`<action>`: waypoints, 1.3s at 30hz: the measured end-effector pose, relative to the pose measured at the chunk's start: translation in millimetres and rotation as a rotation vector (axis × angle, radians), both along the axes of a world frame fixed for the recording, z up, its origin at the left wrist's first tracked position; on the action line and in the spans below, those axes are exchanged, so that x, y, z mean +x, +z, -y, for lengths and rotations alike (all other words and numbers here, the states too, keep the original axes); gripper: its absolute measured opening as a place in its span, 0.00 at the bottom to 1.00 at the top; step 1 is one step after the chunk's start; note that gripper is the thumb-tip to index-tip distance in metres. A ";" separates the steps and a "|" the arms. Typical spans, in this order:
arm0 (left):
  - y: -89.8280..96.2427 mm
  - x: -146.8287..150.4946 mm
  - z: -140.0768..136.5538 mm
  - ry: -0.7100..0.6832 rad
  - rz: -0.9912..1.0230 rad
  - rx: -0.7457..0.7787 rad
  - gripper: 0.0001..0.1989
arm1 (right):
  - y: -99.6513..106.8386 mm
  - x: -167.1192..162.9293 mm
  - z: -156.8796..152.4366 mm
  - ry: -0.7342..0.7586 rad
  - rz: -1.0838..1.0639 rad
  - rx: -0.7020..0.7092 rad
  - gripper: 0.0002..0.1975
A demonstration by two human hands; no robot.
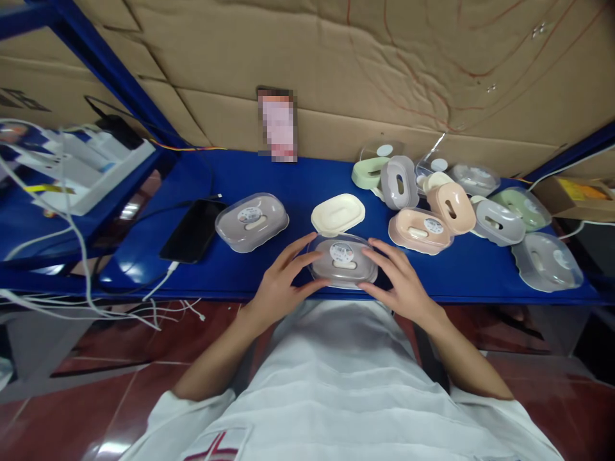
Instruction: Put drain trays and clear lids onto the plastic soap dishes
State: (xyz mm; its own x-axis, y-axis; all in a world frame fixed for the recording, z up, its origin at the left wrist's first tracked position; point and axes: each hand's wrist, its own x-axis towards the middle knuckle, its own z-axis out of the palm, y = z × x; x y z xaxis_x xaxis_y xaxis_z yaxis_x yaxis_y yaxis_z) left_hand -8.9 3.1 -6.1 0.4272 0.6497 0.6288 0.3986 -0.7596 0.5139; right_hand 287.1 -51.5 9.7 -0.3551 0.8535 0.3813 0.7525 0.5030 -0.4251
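A grey oval box with a clear lid [342, 269], much like a soap box, sits at the table's front edge before me. A round white sticker shows on its lid. My left hand [283, 278] grips its left end, thumb at the near side and fingers at the far side. On the right end, my right hand [402, 282] holds it the same way. Just behind it lies a cream oval tray [338, 214], close to the lid's far edge. Another lidded grey box [252, 222] stands to the left, apart from my left hand.
A peach lidded box [420, 232] and several grey, green and peach boxes and parts crowd the right side. At left lie a black phone [192, 232] on a white cable and a white rack [103, 169]. Cardboard [216, 70] backs the blue table [298, 182].
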 end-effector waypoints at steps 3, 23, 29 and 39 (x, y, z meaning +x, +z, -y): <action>1.2 2.8 0.5 -0.031 0.000 -0.089 0.27 | -6.5 3.6 4.4 0.007 -0.020 -0.012 0.38; -7.6 -3.6 -2.1 -0.079 0.001 -0.252 0.26 | -15.0 4.5 10.5 0.099 0.107 0.093 0.44; -8.6 -7.8 -4.2 -0.089 0.006 -0.271 0.27 | -15.2 4.0 11.3 0.097 0.134 0.058 0.44; -12.3 -10.3 -4.7 -0.087 -0.088 -0.192 0.24 | -14.3 -6.6 15.5 0.020 0.059 0.008 0.47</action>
State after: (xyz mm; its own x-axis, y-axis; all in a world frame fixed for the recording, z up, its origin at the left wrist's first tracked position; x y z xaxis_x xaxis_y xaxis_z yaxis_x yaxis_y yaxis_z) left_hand -19.2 7.8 -18.4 0.5346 0.7119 0.4554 0.3852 -0.6849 0.6184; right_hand 280.6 -67.0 -4.6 -0.3941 0.8430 0.3661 0.7658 0.5214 -0.3763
